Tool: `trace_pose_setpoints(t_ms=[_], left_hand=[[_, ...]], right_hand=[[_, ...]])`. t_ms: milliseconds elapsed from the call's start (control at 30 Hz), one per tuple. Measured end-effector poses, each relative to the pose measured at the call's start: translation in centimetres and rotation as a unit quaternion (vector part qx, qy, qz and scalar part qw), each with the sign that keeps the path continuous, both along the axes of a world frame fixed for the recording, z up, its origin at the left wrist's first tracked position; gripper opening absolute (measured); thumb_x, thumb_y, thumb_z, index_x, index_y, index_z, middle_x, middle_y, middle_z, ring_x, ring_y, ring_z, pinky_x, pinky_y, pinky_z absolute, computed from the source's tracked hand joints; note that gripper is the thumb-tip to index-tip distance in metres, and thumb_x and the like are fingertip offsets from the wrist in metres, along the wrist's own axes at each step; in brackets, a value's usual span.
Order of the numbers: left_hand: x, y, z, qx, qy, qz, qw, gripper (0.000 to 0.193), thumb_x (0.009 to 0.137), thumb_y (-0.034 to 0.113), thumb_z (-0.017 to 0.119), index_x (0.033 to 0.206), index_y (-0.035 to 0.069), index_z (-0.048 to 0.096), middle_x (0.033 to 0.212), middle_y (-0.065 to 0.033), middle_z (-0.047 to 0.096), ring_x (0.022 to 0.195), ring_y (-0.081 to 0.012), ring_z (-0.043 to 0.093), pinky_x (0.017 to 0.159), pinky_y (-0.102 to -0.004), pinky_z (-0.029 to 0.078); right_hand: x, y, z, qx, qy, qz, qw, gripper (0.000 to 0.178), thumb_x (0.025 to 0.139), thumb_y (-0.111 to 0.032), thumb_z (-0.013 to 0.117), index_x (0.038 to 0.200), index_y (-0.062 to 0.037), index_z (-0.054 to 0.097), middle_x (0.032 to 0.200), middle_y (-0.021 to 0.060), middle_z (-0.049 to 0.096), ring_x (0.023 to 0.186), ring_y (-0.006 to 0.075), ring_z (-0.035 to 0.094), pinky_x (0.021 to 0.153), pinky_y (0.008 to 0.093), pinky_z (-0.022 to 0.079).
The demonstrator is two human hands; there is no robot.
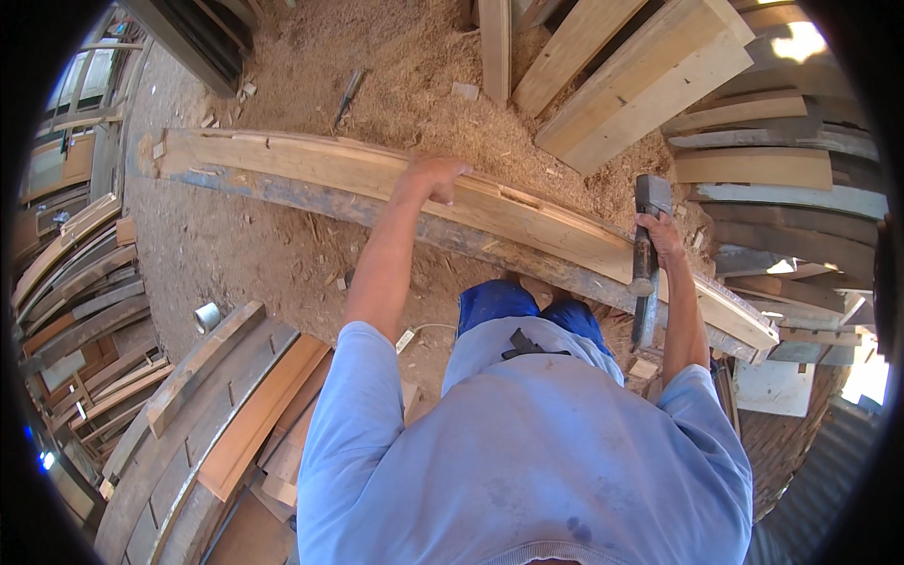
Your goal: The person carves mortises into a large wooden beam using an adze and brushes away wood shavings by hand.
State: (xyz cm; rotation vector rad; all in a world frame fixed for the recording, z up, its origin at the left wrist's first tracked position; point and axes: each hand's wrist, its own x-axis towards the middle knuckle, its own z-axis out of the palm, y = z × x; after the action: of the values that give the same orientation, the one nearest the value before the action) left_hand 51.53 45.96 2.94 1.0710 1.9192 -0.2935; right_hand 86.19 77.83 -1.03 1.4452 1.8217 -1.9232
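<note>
A long pale wooden board (320,162) lies across the view on a worn beam (282,198). Along its upper edge, right of the middle, is a cut slot (521,197). My left hand (435,177) is over the board left of that slot, index finger stretched to the right and thumb pointing down; nothing shows in it. At the board's right part, my right hand (665,237) is closed around a hammer (653,194) with a dark, blocky head. Below the hammer's handle a flat metal blade (645,322) shows, possibly a chisel held along with it.
A narrow dark-tipped tool (349,94) lies on the shavings beyond the board. Thick planks (650,85) lean at the far right, with more stacked boards (763,169) beside them. Planks (217,414) pile up near left, beside a white roll (207,317).
</note>
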Motion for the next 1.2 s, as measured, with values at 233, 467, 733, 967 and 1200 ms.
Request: trace_pose_setpoints(t_ms=[233,467,733,967,1200], left_hand=[[0.6,-0.2,0.5,0.001,0.016,0.010,1.000,0.080,0.072,0.020,0.087,0.144,0.024,0.053,0.145,-0.0054,0.056,0.139,-0.0301,0.046,0.118,-0.0521,0.031],[0.5,-0.5,0.4,0.010,0.008,0.013,1.000,0.081,0.071,0.020,0.088,0.144,0.022,0.052,0.145,-0.0071,0.056,0.137,-0.0325,0.048,0.117,-0.0518,0.033],[0.2,-1.1,-1.0,0.043,0.004,-0.001,0.999,0.080,0.069,0.019,0.088,0.141,0.017,0.054,0.143,-0.0106,0.057,0.133,-0.0333,0.051,0.112,-0.0465,0.039],[0.0,-1.0,-0.9,0.038,-0.004,-0.021,0.999,0.081,0.070,0.018,0.087,0.143,0.019,0.053,0.143,-0.0112,0.056,0.134,-0.0327,0.051,0.112,-0.0473,0.040],[0.9,-1.0,0.4,0.053,0.034,-0.010,0.998,0.072,0.071,0.017,0.086,0.138,0.020,0.058,0.136,-0.0113,0.062,0.129,-0.0318,0.055,0.110,-0.0497,0.040]], right_hand=[[0.0,-0.3,0.4,0.009,-0.007,-0.001,1.000,0.022,0.084,-0.024,0.074,0.094,-0.0095,0.060,0.076,0.0013,0.063,0.065,0.0111,0.059,0.061,0.0275,0.048],[0.2,-0.4,0.3,0.023,-0.007,0.002,1.000,0.023,0.084,-0.026,0.074,0.092,-0.0098,0.060,0.074,0.0009,0.062,0.064,0.0109,0.058,0.060,0.0270,0.047],[-0.2,-0.9,0.9,0.037,-0.016,-0.012,0.999,0.021,0.084,-0.025,0.073,0.091,-0.0101,0.060,0.073,0.0005,0.061,0.063,0.0109,0.057,0.058,0.0275,0.047],[0.4,-0.4,-0.2,0.030,0.000,-0.004,1.000,0.017,0.085,-0.023,0.071,0.090,-0.0109,0.059,0.073,0.0006,0.062,0.062,0.0107,0.057,0.058,0.0279,0.047],[-0.1,-1.1,1.0,0.049,-0.003,-0.011,0.999,0.017,0.085,-0.021,0.070,0.090,-0.0100,0.060,0.074,0.0010,0.061,0.063,0.0119,0.057,0.059,0.0286,0.047]])
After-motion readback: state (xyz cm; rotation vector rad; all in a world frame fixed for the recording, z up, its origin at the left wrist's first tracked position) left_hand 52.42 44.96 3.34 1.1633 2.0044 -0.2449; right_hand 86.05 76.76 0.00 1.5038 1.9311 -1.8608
